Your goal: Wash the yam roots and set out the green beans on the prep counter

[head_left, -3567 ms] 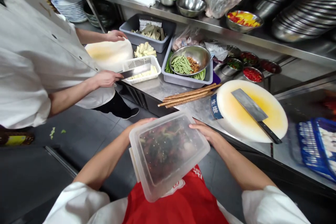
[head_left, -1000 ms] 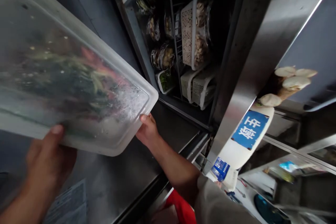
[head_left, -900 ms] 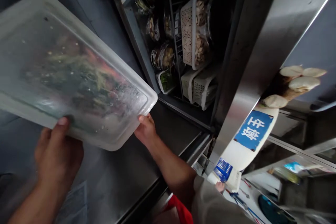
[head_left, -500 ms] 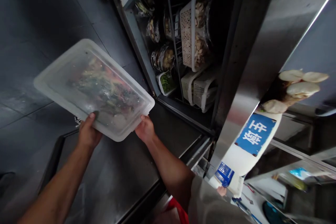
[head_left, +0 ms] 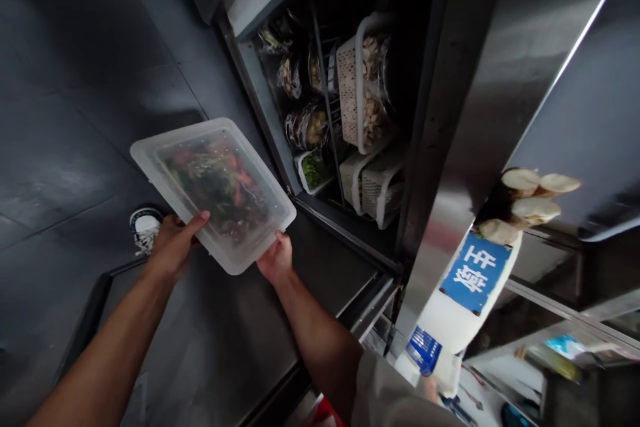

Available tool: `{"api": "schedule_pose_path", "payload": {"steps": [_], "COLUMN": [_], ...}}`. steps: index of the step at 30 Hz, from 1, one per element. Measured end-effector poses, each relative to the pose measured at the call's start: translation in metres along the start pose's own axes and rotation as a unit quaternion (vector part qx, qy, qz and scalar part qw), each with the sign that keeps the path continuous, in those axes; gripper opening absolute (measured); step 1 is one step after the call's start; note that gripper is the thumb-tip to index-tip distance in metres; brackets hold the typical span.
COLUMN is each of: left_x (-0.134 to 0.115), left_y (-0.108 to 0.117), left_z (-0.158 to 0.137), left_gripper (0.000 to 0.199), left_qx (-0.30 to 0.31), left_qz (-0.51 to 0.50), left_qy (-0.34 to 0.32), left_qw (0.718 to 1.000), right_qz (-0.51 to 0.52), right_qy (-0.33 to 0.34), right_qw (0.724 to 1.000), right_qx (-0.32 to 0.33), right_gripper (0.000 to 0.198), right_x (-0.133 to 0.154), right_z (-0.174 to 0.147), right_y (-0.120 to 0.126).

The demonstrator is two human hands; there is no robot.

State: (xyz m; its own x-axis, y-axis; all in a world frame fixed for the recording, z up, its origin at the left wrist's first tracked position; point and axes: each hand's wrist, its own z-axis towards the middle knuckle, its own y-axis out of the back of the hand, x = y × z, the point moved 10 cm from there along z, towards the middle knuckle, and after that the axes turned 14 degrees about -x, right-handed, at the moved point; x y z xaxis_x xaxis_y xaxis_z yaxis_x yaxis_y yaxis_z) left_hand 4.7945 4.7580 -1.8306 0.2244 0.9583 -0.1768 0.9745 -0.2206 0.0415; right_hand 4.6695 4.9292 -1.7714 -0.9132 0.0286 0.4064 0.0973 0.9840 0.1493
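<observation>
A lidded translucent plastic food container [head_left: 220,193], with red and green food showing dimly through its lid, hangs in front of the open fridge. My left hand [head_left: 176,243] grips its near left edge, thumb on top of the lid. At the near right corner my right hand [head_left: 277,259] is closed on the rim, its fingers hidden underneath. Beyond the container, the fridge interior holds a white basket of sliced mushrooms [head_left: 371,90] and a small white tub of green leaves [head_left: 313,170].
Several plastic-wrapped bowls [head_left: 307,125] sit on the fridge's wire shelf. Lower down are white perforated baskets [head_left: 380,190]. The open fridge door [head_left: 210,340] spans below my arms. On the steel counter at right lie pale root vegetables [head_left: 535,203] beside a white container with a blue label [head_left: 475,272].
The container has moved right and somewhat down, turning slightly, with both my hands still on it. A white shoe now shows more fully beside my left hand.
</observation>
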Motion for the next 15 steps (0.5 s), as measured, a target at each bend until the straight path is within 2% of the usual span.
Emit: {"api": "schedule_pose_path", "payload": {"steps": [3, 5, 7, 9, 10, 12, 13, 14, 15], "left_x": [-0.017, -0.049, -0.107, -0.18, -0.215, -0.268, -0.28, -0.281, -0.275], "left_y": [0.001, 0.002, 0.003, -0.013, -0.036, -0.111, -0.162, -0.216, -0.267], "left_z": [0.008, 0.017, 0.016, -0.014, -0.04, -0.099, -0.125, -0.143, -0.156], "left_gripper": [0.066, 0.061, 0.046, 0.023, 0.014, 0.01, 0.008, 0.012, 0.017], "left_qx": [0.021, 0.007, -0.064, -0.141, -0.15, -0.11, -0.053, 0.015, 0.085], "left_qz": [-0.014, -0.046, -0.062, -0.039, -0.012, 0.074, 0.137, 0.196, 0.24], "left_qy": [-0.02, -0.064, -0.181, -0.343, -0.42, -0.547, -0.576, -0.573, -0.545], "left_qw": [0.999, 0.997, 0.98, 0.928, 0.895, 0.826, 0.804, 0.796, 0.799], "right_qz": [0.021, 0.035, 0.045, 0.048, 0.049, 0.049, 0.051, 0.054, 0.06], "right_qy": [0.013, 0.017, 0.019, 0.021, 0.022, 0.027, 0.033, 0.039, 0.045], "right_qw": [1.0, 0.999, 0.998, 0.996, 0.995, 0.993, 0.992, 0.991, 0.99], "right_qx": [0.005, -0.004, -0.03, -0.069, -0.087, -0.107, -0.112, -0.117, -0.121], "right_gripper": [0.05, 0.053, 0.051, 0.046, 0.044, 0.043, 0.044, 0.044, 0.045], "right_x": [0.016, 0.03, 0.046, 0.06, 0.066, 0.074, 0.078, 0.081, 0.083], "right_z": [-0.018, -0.038, -0.061, -0.084, -0.094, -0.107, -0.111, -0.113, -0.114], "right_y": [-0.01, -0.009, 0.004, 0.027, 0.04, 0.063, 0.073, 0.081, 0.088]}}
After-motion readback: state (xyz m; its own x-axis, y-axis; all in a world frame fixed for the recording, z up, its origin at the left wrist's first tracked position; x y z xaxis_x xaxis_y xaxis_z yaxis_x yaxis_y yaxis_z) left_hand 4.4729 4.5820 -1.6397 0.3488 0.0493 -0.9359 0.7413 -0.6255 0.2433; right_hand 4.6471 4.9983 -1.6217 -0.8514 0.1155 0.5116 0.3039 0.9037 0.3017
